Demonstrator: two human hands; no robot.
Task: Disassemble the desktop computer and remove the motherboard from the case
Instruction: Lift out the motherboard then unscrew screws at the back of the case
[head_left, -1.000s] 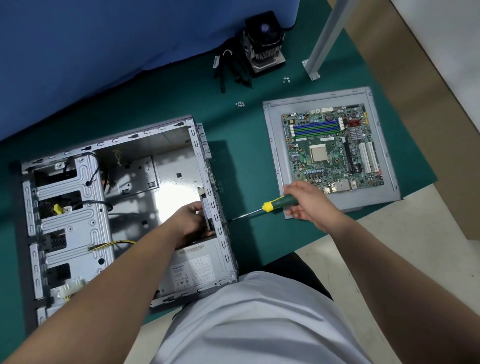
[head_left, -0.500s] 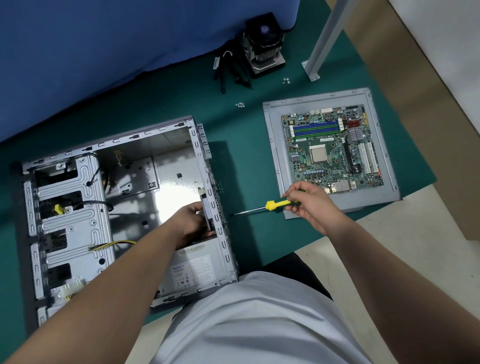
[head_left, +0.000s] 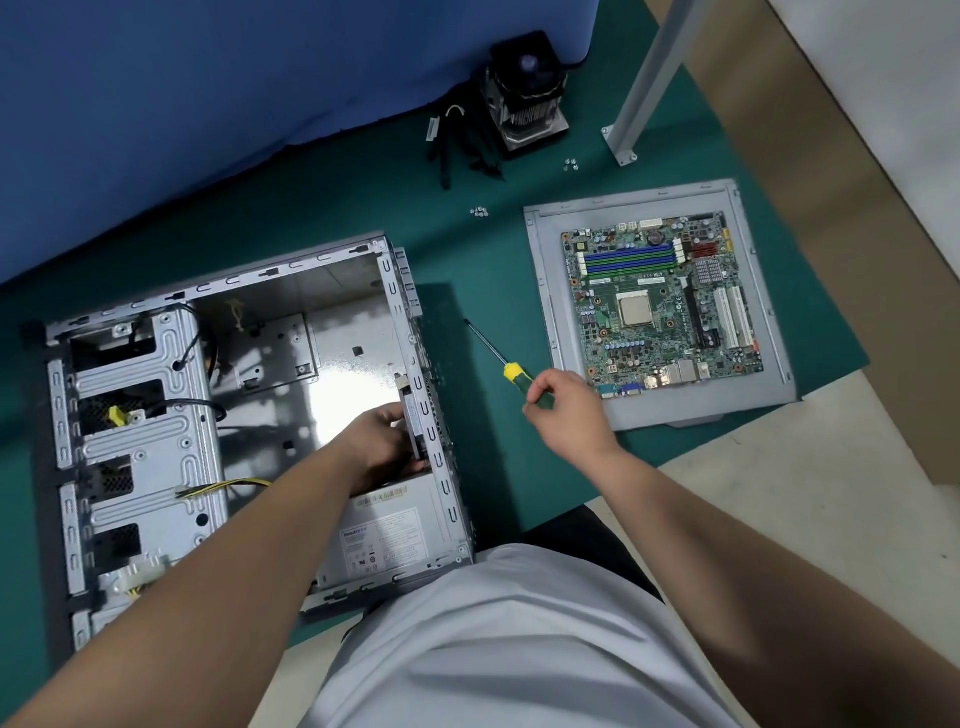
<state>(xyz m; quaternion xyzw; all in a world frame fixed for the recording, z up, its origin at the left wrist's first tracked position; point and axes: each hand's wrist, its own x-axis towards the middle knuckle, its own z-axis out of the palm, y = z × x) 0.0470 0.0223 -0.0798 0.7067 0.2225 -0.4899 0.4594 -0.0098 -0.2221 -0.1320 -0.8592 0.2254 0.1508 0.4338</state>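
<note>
Green board, the motherboard (head_left: 662, 301), out of the case (head_left: 249, 415) and flat on a grey metal panel (head_left: 545, 312) to the right of it, well apart. Square pale socket at centre, blue and green memory slots in a row along the far side, two white slots on the right, silver and blue ports on the near edge. Small components all over, too fine to name.

Grey steel case on its side on the green desk (head_left: 467, 249), open face up, bare floor inside. Drive cage on the left with black and yellow cables. Boxed power supply (head_left: 389, 530) in the near right corner, label upward.

Left hand (head_left: 384, 447) inside the case at the right wall, fingers curled round a flat grey part (head_left: 410, 415) standing against that wall; no telling what part. Right hand (head_left: 566, 410) between case and panel, grip pinched on the green end of a screwdriver (head_left: 511, 370), yellow collar clear of the fingers, tip aimed away toward the far left.

Black fan cooler (head_left: 527, 93) at the far edge, black cables (head_left: 457, 145) beside it, two small clusters of screws (head_left: 479, 211) nearby.
</note>
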